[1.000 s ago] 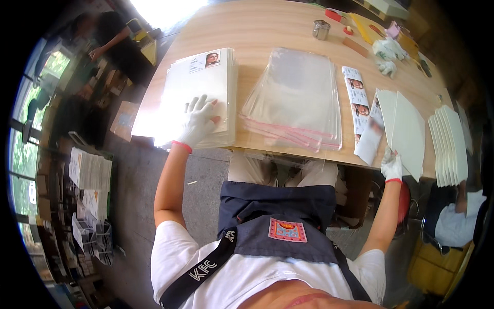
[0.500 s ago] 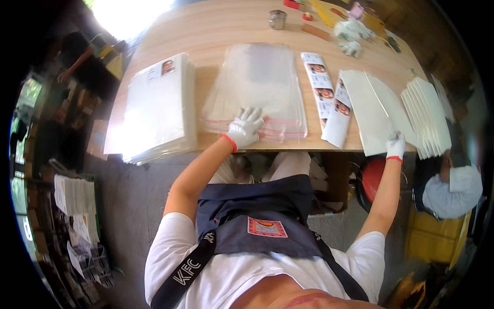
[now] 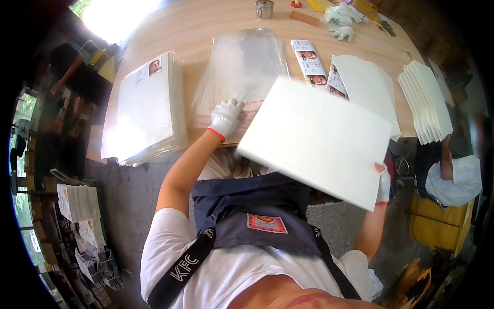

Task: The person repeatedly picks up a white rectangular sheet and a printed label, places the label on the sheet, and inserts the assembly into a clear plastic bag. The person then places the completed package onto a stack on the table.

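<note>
the right hand (image 3: 384, 185), half a second ago down at the pile of white boards (image 3: 368, 85), has now lifted one board (image 3: 316, 141) and swung it leftward; its grip is closed on the board's near right corner, thumb on top. the board is tilted above the worktop's (image 3: 190, 26) near edge, so board and clear sleeves (image 3: 244, 62) are now close together. the left hand (image 3: 226, 117) has stayed at the sleeves' near edge, fingers now curled; whether its grip has pinched a sleeve, i cannot tell.
</note>
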### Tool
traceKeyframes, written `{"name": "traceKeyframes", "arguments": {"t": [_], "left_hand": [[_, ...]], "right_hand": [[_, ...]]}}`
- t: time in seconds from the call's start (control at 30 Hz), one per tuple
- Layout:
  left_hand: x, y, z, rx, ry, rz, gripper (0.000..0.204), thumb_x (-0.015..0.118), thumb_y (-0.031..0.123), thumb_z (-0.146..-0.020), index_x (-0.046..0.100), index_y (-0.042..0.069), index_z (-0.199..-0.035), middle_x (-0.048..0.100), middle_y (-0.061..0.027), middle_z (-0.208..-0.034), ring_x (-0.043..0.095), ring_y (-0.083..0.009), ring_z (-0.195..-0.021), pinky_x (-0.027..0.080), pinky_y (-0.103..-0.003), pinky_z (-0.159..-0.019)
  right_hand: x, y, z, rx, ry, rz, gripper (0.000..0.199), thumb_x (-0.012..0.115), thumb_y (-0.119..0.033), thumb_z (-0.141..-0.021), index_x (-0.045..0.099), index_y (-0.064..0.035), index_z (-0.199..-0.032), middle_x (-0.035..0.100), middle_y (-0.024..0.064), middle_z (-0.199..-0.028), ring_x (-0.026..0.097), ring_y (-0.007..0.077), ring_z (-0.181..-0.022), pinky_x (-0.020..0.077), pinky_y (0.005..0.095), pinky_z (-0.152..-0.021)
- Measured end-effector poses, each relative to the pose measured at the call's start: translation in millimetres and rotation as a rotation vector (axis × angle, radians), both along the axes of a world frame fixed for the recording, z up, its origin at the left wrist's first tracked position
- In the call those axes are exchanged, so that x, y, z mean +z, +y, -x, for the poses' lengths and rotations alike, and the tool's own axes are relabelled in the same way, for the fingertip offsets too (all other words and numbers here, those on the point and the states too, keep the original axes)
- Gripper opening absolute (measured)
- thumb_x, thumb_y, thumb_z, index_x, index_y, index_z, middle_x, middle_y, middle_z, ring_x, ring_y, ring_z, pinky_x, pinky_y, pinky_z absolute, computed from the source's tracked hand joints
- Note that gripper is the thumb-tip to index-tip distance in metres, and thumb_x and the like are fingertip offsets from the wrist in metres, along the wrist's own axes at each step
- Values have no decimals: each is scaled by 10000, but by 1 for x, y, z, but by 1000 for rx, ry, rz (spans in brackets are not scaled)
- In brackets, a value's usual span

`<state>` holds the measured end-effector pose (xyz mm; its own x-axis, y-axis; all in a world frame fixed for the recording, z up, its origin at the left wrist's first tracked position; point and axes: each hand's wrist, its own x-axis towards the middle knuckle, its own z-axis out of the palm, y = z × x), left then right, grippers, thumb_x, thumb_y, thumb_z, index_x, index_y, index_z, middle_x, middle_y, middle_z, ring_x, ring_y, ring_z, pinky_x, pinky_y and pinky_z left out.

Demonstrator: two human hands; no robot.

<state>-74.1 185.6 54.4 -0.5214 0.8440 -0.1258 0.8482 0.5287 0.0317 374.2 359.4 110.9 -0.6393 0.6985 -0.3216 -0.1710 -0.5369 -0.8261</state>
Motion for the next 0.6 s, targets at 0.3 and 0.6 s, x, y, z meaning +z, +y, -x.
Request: {"name": "traceKeyframes", "arguments": {"t": [0.3, 0.6], "left_hand": [[-18, -37, 23, -148, -186, -572, 238, 539, -14, -716, 583, 106, -917, 589, -92, -985, 545, -326, -965, 459, -423, -769], [3, -40, 31, -17, -706, -774, 348, 423, -109, -778, 578, 57, -1041, 584, -91, -948, 570, -183, -760, 483, -298, -680]], "right_hand": [[-34, -54, 10, 1, -85, 46, 442, 532, -195, -857, 468, 20, -1238, 620, 119, -1064, 624, 195, -918, 521, 305, -763], [-71, -93, 42, -97, 70, 315, 358, 539, -166, -889, 485, 2, -1201, 616, 99, -1048, 624, 176, -869, 520, 286, -716]]}}
